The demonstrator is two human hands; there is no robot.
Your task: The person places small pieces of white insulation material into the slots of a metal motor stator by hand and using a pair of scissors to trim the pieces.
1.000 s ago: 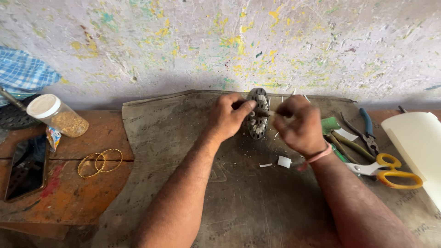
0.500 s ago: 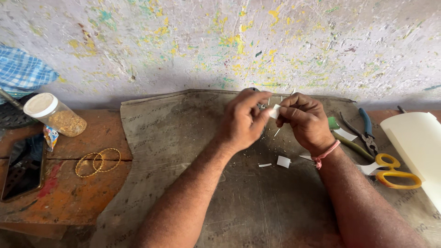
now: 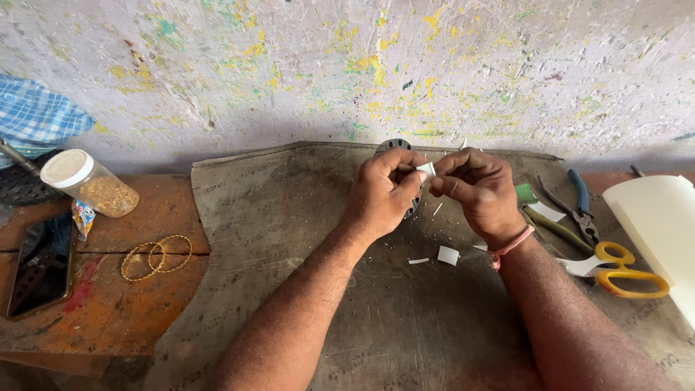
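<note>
Fingers (image 3: 418,174) pinch white slip (image 3: 427,170); jar (image 3: 88,183) holds grains (image 3: 112,195).

Two gold bangles (image 3: 156,257), one jar (image 3: 90,184), one phone (image 3: 42,268), one pair of scissors (image 3: 615,268), one pair of pliers (image 3: 575,206).

Small white piece (image 3: 426,171) pinched between left hand (image 3: 387,192) and right hand (image 3: 474,190): mostly covered by fingertips, shape unclear. Dark round part (image 3: 394,145) behind left hand: only top rim and sliver near wrist visible, kind cannot tell. Blue checked cloth (image 3: 36,116) cut by left edge. Cream sheet (image 3: 655,224) cut by right edge. Pliers (image 3: 579,203): jaws tucked under scissors (image 3: 615,268). Phone (image 3: 40,268) screen dark, partly under wrapper (image 3: 82,216). Jar (image 3: 90,185) contents grainy, too fine to identify.
</note>
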